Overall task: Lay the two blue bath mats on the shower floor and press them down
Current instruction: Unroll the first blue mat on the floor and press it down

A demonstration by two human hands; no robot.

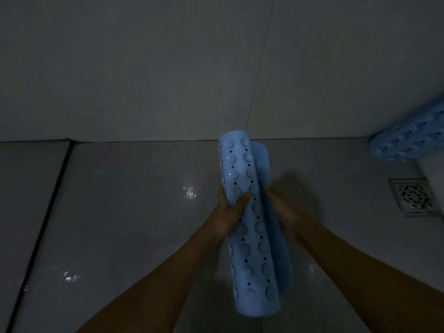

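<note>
A: Head view, dim light. What sits at the centre of the frame?

B: A rolled blue bath mat (252,227), suction cups facing out, held above the shower floor (125,212). Its long axis runs from the lower centre of the frame up toward the wall (144,68), tilted slightly left at the top.

A: Who holds it?

B: Both hands. The left hand (231,204) wraps the roll's left side, thumb across the front. The right hand (282,207) closes on the loose flap peeling off the right side.

A: So which way should it unroll?

B: Likely sideways, the hands drawing apart, left and right.

A: And the other mat?

B: A second blue mat (408,140) curls at the right edge of the frame, near a floor drain (413,195), well apart from the hands.
</note>
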